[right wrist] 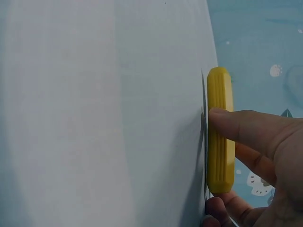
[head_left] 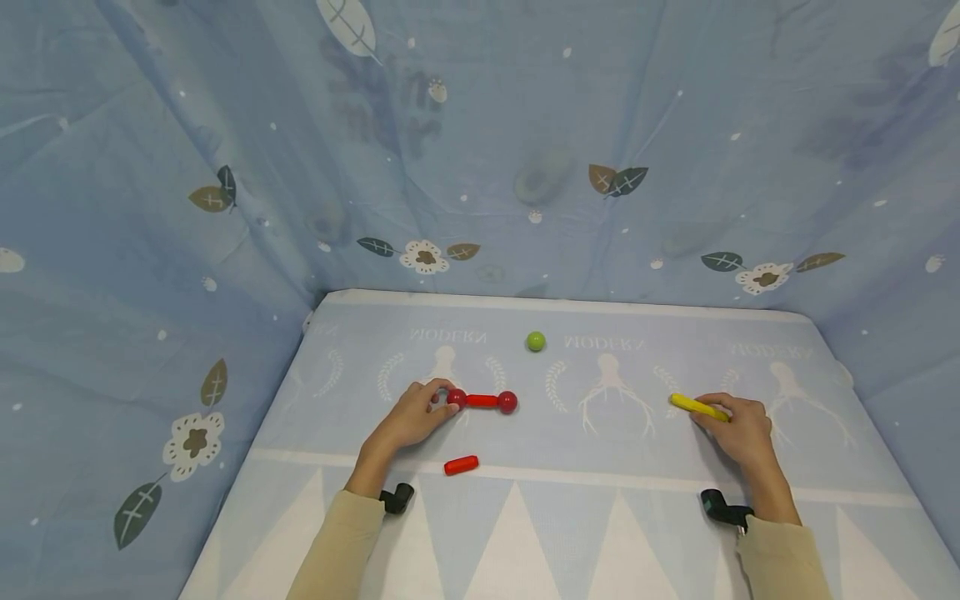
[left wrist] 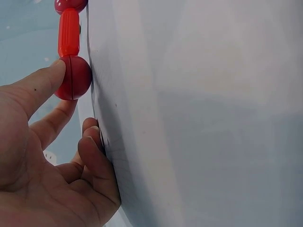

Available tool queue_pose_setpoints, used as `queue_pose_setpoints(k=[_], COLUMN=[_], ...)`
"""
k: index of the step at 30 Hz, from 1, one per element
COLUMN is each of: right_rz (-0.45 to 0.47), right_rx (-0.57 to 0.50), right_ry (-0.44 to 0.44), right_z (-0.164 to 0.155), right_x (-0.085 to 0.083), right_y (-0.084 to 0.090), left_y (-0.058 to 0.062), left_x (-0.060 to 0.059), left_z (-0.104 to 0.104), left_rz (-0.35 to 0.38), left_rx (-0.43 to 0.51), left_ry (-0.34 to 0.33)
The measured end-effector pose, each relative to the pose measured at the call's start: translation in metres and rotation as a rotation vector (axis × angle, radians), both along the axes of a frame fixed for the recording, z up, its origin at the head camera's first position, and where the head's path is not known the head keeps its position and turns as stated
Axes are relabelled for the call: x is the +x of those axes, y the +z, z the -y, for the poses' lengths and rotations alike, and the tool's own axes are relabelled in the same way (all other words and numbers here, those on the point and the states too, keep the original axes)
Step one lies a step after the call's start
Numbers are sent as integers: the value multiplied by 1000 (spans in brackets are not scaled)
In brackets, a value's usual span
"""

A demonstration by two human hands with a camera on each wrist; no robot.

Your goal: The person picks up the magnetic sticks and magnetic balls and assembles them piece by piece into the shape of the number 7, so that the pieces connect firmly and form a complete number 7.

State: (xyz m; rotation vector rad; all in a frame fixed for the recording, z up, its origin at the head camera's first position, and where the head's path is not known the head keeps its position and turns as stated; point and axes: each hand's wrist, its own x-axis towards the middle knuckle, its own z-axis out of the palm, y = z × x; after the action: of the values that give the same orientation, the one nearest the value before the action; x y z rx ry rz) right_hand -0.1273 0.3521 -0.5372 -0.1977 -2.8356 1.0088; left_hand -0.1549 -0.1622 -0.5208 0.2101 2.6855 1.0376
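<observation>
Left hand: the left hand (head_left: 408,419) rests on the pale blue printed table cloth (head_left: 600,517), its thumb and fingers pinching the near ball of the red plastic dumbbell-shaped piece, a ribbed rod between two balls (head_left: 482,401); the left wrist view shows a fingertip (left wrist: 54,71) pressed to that ball.
Red dumbbell-shaped piece: lies flat, extending from the left hand toward 3 o'clock.
Right hand: the right hand (head_left: 738,431) holds the yellow ribbed plastic rod (head_left: 699,407) between thumb and fingers, low on the cloth; the rod points to 10 o'clock.
Short red plastic rod (head_left: 461,465): lies loose at 5 o'clock of the left hand, apart from it.
Small green ball (head_left: 536,341): lies alone at 12 o'clock of the red dumbbell-shaped piece, near the far edge.
Surround: blue leaf-printed fabric backdrop (head_left: 480,150) on three sides.
</observation>
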Motion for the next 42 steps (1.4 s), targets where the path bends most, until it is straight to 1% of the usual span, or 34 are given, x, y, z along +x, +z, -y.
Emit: queue_pose_setpoints(k=[7,12,18,23,27,31,37,42], right_rz=[45,48,97,97,114,153,174,184], right_rx=[-26,-14,-47,-55,-74,-99,-139,-149], right_ry=[-45,-43,-17,-7,-17,-27,14,45], right_z=[4,7,11,17,22,28,41,52], right_x=[2,4,7,9,10,9,9,10], right_y=[5,9,15,17,20,22,27,26], left_y=[0,0,-1,-1,-1,0,0,0], left_x=[0,-1,0,0,-1,-1,-1,-1], left_z=[0,0,1,1,1,0,0,1], left_rz=[-1,-4,-4,-9,-10,-9,-10,-3], left_rx=[8,4,8,13,7,11,13,7], left_ry=[-3,-4,-3,-8,-10,-12,-13,-9])
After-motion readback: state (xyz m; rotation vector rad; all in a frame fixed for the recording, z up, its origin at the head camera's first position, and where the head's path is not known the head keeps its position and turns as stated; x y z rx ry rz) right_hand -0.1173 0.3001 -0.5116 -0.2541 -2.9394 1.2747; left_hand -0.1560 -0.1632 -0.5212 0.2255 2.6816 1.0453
